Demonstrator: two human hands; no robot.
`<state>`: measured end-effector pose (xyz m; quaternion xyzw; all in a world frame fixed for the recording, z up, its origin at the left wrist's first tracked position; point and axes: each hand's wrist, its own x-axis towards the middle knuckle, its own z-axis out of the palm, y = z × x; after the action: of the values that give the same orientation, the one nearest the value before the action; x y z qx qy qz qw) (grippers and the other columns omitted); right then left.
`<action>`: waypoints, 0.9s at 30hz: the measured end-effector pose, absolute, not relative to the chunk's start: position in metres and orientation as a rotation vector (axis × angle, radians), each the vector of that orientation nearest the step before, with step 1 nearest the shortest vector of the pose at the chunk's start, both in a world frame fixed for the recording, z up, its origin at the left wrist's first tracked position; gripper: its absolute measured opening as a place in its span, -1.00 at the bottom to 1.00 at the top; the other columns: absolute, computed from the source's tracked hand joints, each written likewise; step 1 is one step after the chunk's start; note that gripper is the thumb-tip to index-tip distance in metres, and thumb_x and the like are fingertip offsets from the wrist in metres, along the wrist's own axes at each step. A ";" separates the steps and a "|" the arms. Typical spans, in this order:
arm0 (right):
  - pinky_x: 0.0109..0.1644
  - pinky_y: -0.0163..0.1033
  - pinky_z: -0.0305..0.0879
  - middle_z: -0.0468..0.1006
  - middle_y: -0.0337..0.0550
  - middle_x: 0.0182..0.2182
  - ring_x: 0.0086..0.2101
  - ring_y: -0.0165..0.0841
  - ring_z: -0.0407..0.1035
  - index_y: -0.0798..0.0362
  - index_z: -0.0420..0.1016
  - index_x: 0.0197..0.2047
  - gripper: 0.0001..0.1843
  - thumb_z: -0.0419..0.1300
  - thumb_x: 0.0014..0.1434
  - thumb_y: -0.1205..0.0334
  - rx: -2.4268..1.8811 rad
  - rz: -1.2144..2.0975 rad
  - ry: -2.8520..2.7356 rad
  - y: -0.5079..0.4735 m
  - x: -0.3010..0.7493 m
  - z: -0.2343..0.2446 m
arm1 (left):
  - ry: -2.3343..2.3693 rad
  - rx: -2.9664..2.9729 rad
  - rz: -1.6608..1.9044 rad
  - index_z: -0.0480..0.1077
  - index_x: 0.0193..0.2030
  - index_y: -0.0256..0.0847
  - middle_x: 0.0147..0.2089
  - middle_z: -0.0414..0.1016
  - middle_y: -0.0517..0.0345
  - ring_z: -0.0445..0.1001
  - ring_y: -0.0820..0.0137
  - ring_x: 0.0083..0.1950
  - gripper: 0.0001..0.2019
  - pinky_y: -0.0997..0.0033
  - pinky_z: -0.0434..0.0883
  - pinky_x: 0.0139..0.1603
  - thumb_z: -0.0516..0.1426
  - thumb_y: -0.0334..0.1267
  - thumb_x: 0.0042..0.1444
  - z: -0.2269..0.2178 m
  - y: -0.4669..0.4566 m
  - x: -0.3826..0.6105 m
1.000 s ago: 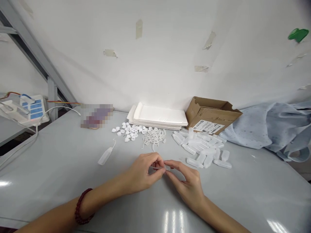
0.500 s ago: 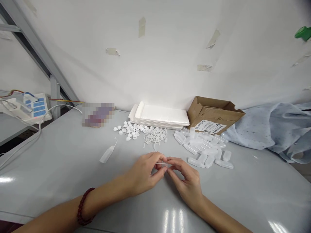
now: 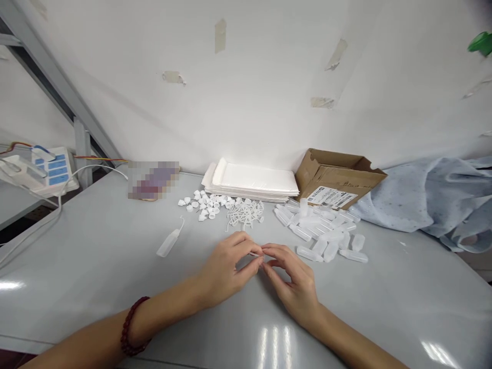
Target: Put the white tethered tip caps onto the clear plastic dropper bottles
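Observation:
My left hand and my right hand meet fingertip to fingertip over the front middle of the table. Both pinch a small translucent plastic piece, mostly covered by the fingers; its full shape cannot be made out. Beyond my left hand lies a pile of thin curved white nozzles, with loose white caps beside it. A small squeeze bottle with a curved nozzle attached lies apart on the left. Several translucent squeeze bottles without nozzles are heaped beyond my right hand.
Against the wall stand a stack of white padded envelopes and an open cardboard box. Light blue cloth covers the right rear. At left are a blurred-out flat item, a power strip and a white cable.
The fingers have closed further around the translucent piece, so less of it shows. A curved tip that stuck up behind my left fingers is now out of sight. The view has shifted slightly.

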<state>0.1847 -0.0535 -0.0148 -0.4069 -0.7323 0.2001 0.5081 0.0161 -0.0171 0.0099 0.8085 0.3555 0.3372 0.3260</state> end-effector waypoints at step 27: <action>-0.27 -0.25 0.49 0.57 -0.05 -0.23 -0.27 -0.31 0.49 0.02 0.43 -0.06 -0.73 0.10 0.19 0.44 -1.074 0.465 -1.892 -0.048 0.189 -0.022 | 1.016 2.045 0.863 0.35 -0.32 -0.21 -0.31 0.43 0.19 0.42 0.42 -0.25 -0.97 0.41 0.40 -0.17 0.13 -0.32 0.12 -0.004 -0.017 0.019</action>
<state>0.1893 -0.0476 -0.0219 -0.4328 -0.7626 0.1873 0.4427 0.0190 -0.0168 -0.0043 0.7869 0.3908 0.3320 0.3432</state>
